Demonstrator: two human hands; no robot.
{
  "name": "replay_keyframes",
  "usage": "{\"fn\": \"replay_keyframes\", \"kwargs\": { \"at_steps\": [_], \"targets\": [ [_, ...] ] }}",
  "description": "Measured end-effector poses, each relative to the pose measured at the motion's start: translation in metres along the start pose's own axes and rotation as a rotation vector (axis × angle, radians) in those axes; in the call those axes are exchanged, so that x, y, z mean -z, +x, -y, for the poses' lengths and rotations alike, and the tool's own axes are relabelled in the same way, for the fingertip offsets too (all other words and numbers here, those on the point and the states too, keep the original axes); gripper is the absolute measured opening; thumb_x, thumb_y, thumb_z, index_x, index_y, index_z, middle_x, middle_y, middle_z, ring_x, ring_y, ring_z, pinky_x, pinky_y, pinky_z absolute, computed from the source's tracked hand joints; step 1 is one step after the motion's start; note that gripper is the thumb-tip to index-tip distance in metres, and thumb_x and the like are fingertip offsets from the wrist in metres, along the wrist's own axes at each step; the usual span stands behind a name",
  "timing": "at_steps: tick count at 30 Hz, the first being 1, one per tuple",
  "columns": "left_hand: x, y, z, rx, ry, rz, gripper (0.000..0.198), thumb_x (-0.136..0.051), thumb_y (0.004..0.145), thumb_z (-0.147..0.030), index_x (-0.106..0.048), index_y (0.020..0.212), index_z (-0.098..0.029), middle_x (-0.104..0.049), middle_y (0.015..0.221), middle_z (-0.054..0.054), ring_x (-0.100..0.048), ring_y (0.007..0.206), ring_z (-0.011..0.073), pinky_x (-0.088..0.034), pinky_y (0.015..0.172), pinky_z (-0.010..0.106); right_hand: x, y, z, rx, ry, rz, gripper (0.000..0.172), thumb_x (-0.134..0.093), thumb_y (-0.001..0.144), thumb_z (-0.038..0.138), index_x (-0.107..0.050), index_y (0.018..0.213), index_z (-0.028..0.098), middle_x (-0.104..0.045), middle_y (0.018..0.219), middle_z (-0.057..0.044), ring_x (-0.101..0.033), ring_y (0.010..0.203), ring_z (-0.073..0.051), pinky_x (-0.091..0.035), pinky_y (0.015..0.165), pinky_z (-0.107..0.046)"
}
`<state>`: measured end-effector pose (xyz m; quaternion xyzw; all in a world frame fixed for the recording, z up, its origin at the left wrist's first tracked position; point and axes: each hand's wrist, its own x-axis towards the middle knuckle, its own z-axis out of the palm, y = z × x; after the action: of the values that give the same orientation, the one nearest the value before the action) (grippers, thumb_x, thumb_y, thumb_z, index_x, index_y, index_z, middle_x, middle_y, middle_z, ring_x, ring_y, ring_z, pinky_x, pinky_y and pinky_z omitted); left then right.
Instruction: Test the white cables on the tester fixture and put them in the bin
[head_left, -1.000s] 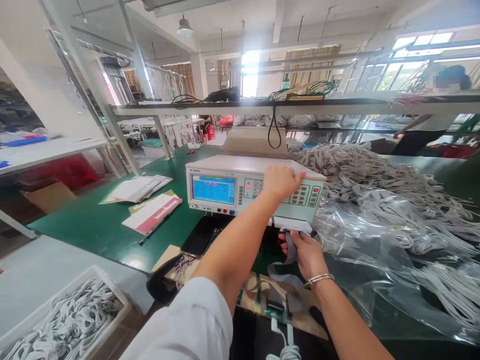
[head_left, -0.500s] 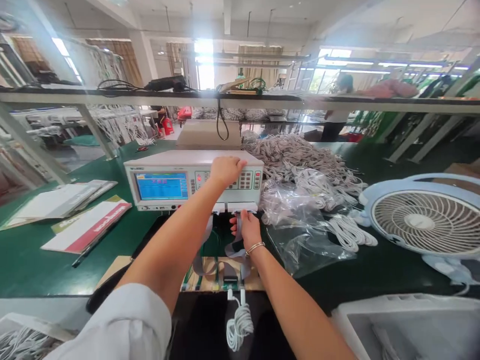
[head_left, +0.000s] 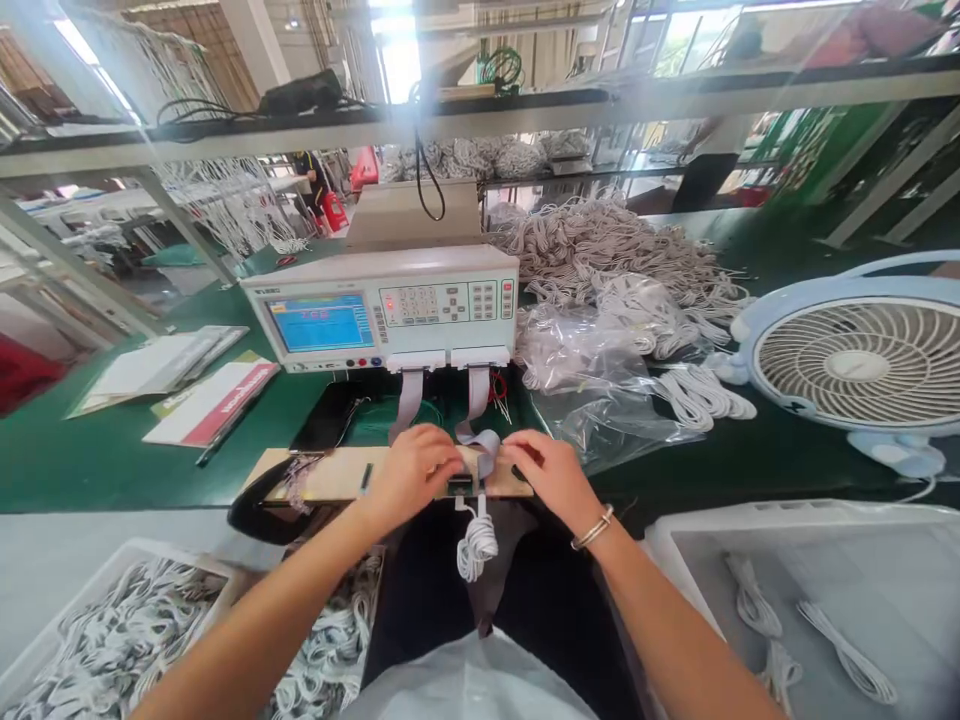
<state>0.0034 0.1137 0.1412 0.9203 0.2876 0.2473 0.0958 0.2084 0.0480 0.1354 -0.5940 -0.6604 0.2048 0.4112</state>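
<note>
My left hand (head_left: 416,468) hovers over a wooden board (head_left: 330,478), fingers loosely bent and apart beside a small black connector block (head_left: 460,484). Across from it, my right hand (head_left: 551,472) has its thumb and fingers apart, close to the looped grey ribbon cable (head_left: 487,447); nothing shows in its grasp. A coiled white cable (head_left: 477,548) hangs from the board's front edge, its plugs at the connector. Two ribbon cables run down from the white bench tester (head_left: 382,300), whose blue screen (head_left: 319,322) is lit.
Bundled cables (head_left: 600,240) and a clear plastic bag (head_left: 592,370) lie right of the tester. A fan (head_left: 859,365) stands farther right. White bins (head_left: 667,540) flank my lap. Papers (head_left: 210,400) lie left, and a shelf (head_left: 525,118) crosses behind. A person stands at the back right.
My left hand has come down from the tester's top to the board. My right hand has left the ribbon cable below the tester and moved nearer me. The view has tilted down.
</note>
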Motion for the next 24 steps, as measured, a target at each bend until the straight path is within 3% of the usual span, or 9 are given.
{"fn": "replay_keyframes", "kwargs": {
  "at_steps": [4,8,12,15,24],
  "targets": [
    [-0.009,-0.021,-0.007,0.058,0.119,-0.006,0.015,-0.054,0.073,-0.023,-0.058,0.087,-0.024,-0.053,0.102,0.003,-0.037,0.107,0.0229,-0.033,0.087,0.039,-0.016,-0.01,0.017,0.187,-0.303,0.054,0.013,-0.05,0.077,0.024,-0.062,0.081,0.022,-0.058,0.099,-0.004,-0.047,0.093,-0.019,-0.036,0.079,-0.033],
    [-0.006,-0.026,-0.013,0.208,0.209,-0.019,0.011,-0.051,0.075,-0.026,-0.058,0.082,-0.022,-0.054,0.09,0.004,-0.045,0.092,0.0205,-0.035,0.081,0.036,-0.041,0.004,0.022,0.266,-0.585,0.117,0.008,-0.061,0.069,0.028,-0.065,0.071,0.022,-0.045,0.121,-0.003,-0.029,0.112,-0.027,-0.027,0.085,-0.042],
    [-0.013,-0.035,-0.019,0.302,0.254,0.007,0.019,-0.046,0.078,-0.025,-0.058,0.092,-0.023,-0.056,0.089,0.004,-0.047,0.082,0.0186,-0.036,0.076,0.033,-0.053,0.015,0.012,0.195,-0.6,0.232,0.009,-0.061,0.068,0.029,-0.065,0.063,0.023,-0.05,0.117,0.001,-0.031,0.11,-0.027,-0.029,0.08,-0.041],
    [-0.021,-0.037,-0.023,0.352,0.287,0.006,0.02,-0.043,0.079,-0.027,-0.06,0.089,-0.023,-0.058,0.084,0.004,-0.047,0.077,0.019,-0.035,0.071,0.032,-0.054,0.018,0.006,0.133,-0.567,0.274,0.008,-0.062,0.067,0.03,-0.065,0.062,0.024,-0.05,0.116,0.001,-0.033,0.108,-0.027,-0.03,0.077,-0.038],
    [-0.033,-0.033,-0.024,0.502,0.285,-0.005,0.02,-0.044,0.078,-0.032,-0.061,0.083,-0.023,-0.059,0.083,0.003,-0.049,0.078,0.0194,-0.034,0.068,0.03,-0.062,0.031,0.007,0.074,-0.566,0.36,0.011,-0.065,0.063,0.03,-0.064,0.065,0.019,-0.06,0.094,-0.007,-0.043,0.095,-0.023,-0.029,0.071,-0.033]
  ]
}}
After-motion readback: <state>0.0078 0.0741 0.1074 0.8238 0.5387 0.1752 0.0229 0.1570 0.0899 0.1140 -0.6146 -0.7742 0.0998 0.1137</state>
